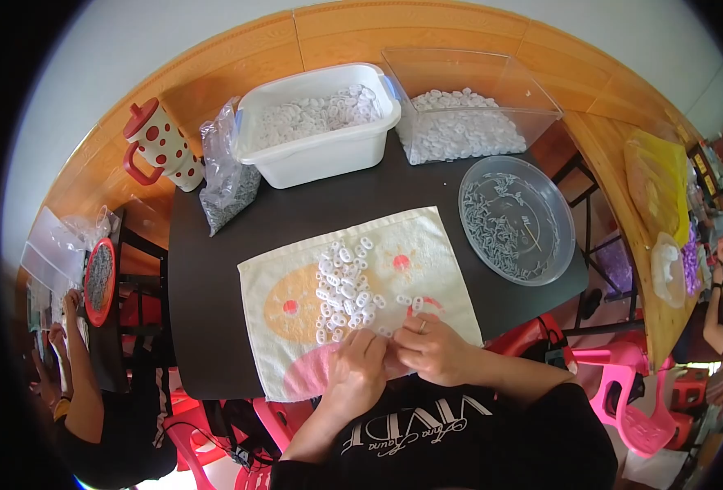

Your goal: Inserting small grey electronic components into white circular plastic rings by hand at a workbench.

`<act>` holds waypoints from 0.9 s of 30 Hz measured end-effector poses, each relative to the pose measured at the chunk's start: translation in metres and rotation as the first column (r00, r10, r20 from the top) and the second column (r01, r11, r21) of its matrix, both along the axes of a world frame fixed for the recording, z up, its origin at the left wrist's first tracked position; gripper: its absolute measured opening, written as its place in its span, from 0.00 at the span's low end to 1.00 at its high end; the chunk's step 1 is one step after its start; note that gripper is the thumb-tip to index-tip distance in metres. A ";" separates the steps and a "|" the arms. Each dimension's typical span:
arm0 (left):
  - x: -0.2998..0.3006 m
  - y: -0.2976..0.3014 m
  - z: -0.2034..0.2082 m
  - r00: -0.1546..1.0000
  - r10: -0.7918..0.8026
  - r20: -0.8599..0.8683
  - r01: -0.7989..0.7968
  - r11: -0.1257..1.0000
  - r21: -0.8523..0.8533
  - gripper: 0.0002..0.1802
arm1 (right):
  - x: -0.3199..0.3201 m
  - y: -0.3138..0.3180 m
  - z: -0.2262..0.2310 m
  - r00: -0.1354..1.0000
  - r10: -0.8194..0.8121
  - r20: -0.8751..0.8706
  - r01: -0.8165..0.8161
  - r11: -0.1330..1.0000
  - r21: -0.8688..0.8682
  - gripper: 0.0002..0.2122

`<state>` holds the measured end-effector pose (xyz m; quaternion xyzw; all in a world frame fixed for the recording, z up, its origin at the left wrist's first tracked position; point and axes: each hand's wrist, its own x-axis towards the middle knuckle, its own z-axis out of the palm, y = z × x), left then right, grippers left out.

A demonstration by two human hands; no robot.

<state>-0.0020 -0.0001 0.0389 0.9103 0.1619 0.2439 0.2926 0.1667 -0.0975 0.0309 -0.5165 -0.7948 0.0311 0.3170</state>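
My left hand [355, 369] and my right hand [432, 349] meet over the near edge of a cream towel [448, 269] with a printed pattern. Both have their fingers closed in a pinch, fingertips close together. Whatever they hold is small and hidden behind the fingers. Just beyond them lies a loose heap of small white oval plastic pieces [347, 287] with holes. A few more white pieces [410, 301] lie apart from the heap, close to my right hand.
Behind the towel stand a white tub [321, 160] and a clear bin [469, 121], both with white pieces. At right, a round clear tray [504, 265] holds grey slivers. A plastic bag [223, 200] and a dotted tumbler [168, 149] stand left. Other people [84, 392] work nearby.
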 end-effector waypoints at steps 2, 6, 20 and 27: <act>-0.002 -0.002 0.003 1.000 0.019 -0.025 -0.018 1.000 0.022 0.15 | 0.000 -0.002 0.000 1.000 0.003 0.013 -0.003 1.000 0.015 0.06; -0.006 0.006 -0.004 0.998 0.002 0.067 0.002 0.999 -0.054 0.12 | -0.005 -0.004 0.003 0.997 -0.022 0.075 0.021 1.000 0.010 0.07; -0.014 0.001 -0.006 0.978 0.042 0.205 -0.009 0.987 -0.161 0.09 | 0.153 0.090 0.166 0.856 -0.483 -0.185 0.512 0.743 0.431 0.02; -0.014 0.003 -0.014 0.963 0.013 0.267 0.030 0.987 -0.155 0.07 | 0.071 0.086 0.090 0.989 -0.141 -0.032 0.143 0.986 0.083 0.05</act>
